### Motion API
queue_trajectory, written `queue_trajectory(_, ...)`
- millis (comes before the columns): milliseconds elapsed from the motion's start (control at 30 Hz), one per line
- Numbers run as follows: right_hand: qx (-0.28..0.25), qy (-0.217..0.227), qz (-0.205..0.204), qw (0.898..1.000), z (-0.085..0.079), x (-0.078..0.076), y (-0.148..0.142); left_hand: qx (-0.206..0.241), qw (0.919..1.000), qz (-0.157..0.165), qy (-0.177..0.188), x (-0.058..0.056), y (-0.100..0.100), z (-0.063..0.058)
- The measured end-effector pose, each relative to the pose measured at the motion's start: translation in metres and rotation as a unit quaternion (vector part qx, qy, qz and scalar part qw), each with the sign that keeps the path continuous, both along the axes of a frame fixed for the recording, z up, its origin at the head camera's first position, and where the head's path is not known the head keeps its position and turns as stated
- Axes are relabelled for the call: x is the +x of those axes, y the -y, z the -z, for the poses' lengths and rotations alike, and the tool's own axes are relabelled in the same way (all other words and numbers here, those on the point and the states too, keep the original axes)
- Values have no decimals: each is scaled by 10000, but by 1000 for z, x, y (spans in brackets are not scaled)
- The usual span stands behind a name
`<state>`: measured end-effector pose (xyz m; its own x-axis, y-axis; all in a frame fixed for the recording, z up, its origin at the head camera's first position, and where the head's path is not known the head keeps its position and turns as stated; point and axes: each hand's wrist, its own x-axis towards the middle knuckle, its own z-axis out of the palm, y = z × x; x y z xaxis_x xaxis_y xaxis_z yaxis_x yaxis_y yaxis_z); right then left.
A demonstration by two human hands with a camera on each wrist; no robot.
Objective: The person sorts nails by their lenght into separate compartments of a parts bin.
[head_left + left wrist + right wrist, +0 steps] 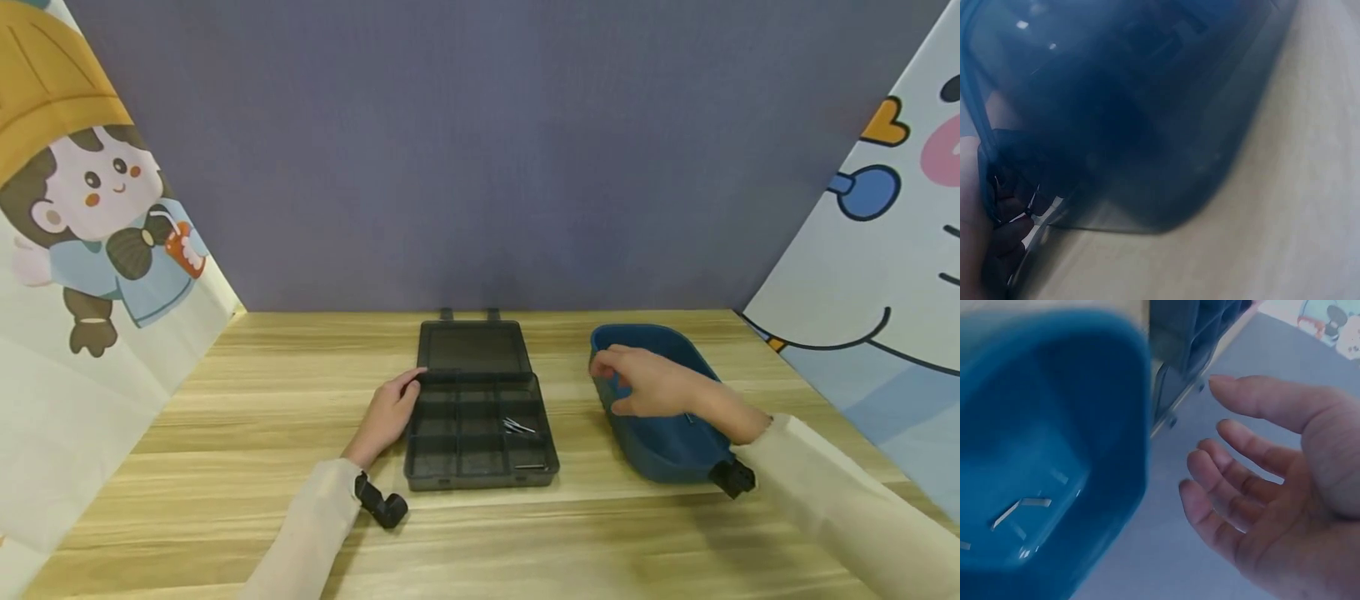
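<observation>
A dark translucent compartment box [482, 429] lies on the table with its lid [474, 346] folded back. Several thin silvery metal pieces [517, 426] sit in a right-hand compartment, and another slim piece [531, 467] lies in the front right one. My left hand [386, 414] holds the box's left edge near the hinge; in the left wrist view its curled fingers [1011, 240] show at the plastic wall. To the right, my right hand [648, 382] hovers over a blue bin [667, 467], fingers loosely bent with nothing between them. Small silvery pieces [1035, 502] lie on the bin's floor.
The wooden table [300, 367] ends at a grey-purple partition [480, 167] behind the box. Printed cartoon panels stand on the left and right. A black wrist camera [384, 504] is strapped to the left wrist, and another [733, 477] to the right, beside the bin.
</observation>
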<state>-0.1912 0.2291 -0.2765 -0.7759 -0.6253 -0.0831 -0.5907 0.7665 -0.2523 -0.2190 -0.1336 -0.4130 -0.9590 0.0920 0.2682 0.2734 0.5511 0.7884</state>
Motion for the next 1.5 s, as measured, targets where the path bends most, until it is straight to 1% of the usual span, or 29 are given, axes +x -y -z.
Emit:
queue_trajectory(100,-37,-35,98,9999,-1,-8,-9,16,10000,-18,-18,1,1,-1)
queue_trajectory(200,-16,16,274,9996,2,-17,-18,35,10000,-23,-29,0,2,-1)
queue_trajectory(400,110,219,500,9984,14,-36,-37,-16,10000,-22,-19,-1,2,1)
queue_trajectory(533,215,191,661,9974,22,-47,-47,-23,10000,-4,12,-1,0,1)
queue_trajectory(733,249,270,924,9950,31,-62,-55,25,10000,-33,21,-1,0,1)
queue_trajectory(867,297,381,998,9938,37,-71,-57,37,10000,-34,-20,0,0,1)
queue_trajectory(1033,371,559,1048,9922,44,-80,-59,74,10000,-23,-52,0,-1,1)
queue_trajectory(1200,397,553,1024,9924,53,-87,-62,96,9999,-35,-39,1,-2,0)
queue_trajectory(1500,339,566,1040,9924,63,-91,-65,81,9999,-63,66,1,-2,-1)
